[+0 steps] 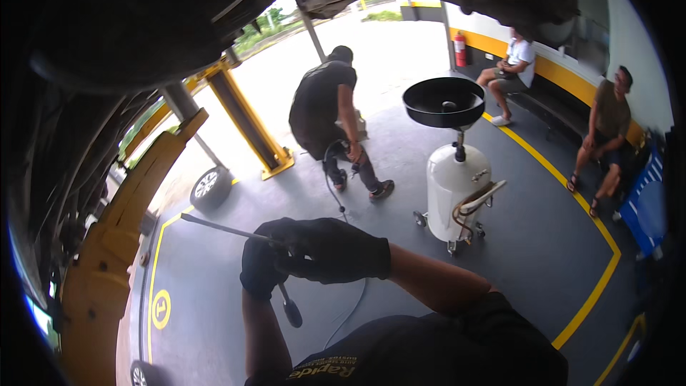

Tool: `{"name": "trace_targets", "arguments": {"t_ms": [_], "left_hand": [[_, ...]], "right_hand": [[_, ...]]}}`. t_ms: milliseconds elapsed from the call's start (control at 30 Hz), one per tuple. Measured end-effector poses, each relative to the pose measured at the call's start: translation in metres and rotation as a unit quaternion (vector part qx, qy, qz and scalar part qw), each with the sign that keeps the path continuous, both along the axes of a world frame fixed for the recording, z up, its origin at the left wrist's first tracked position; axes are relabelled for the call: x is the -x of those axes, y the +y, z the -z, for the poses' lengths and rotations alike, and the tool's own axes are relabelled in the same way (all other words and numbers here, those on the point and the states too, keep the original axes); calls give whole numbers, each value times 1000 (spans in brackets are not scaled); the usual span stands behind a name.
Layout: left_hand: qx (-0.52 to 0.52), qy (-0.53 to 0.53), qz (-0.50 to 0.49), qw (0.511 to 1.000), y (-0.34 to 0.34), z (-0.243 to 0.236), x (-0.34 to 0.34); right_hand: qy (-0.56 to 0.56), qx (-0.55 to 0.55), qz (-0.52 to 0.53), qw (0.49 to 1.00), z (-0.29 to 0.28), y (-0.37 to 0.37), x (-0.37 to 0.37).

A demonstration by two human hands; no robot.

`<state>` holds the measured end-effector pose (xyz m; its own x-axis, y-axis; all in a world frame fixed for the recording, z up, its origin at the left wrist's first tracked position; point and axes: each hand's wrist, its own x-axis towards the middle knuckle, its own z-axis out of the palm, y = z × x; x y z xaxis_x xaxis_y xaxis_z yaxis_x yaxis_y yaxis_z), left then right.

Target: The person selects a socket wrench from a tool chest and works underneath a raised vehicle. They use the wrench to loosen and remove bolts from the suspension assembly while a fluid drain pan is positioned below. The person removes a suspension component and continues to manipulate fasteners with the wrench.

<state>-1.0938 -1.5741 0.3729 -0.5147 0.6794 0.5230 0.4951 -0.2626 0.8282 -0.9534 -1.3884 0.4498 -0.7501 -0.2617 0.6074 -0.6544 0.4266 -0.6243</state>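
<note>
Black-gloved left hand (261, 268) and right hand (332, 249) both close their fingers around a long steel wrench (236, 231) held at chest height beneath the lifted car (107, 43); it looks stiff, heavy, best gripped mid-shaft.

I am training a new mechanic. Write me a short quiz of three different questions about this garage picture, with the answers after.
1. True or false: both of the person's hands wear black gloves.
2. What stands on the floor to the right of the bending co-worker? A) a white oil drain tank with a black funnel pan on top; B) a red tool cabinet; C) a stack of tyres.
3. Fill in: the gloved hands grip a long metal ____ with a dark handle.

Key:
1. True: the left hand and the right hand are both gloved in black.
2. A: the oil drain tank stands right of the co-worker.
3. Tool: the long metal tool, probably a ratchet wrench.
</note>
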Motion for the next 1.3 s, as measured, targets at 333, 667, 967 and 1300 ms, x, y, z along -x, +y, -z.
{"name": "trace_targets", "arguments": {"t_ms": [333, 667, 967, 1300], "left_hand": [[-48, 225, 194, 954, 274, -159, -78], [-101, -154, 488, 853, 365, -223, -104], [-272, 2, 416, 868, 366, -274, -70], [-149, 210, 64, 964, 383, -298, -78]], "right_hand": [[55, 113, 534, 836, 58, 131, -206], [189, -22, 563, 804, 10, 174, -203], [278, -190, 576, 745, -19, 203, -155], [203, 55, 449, 868, -11, 203, -112]]}}
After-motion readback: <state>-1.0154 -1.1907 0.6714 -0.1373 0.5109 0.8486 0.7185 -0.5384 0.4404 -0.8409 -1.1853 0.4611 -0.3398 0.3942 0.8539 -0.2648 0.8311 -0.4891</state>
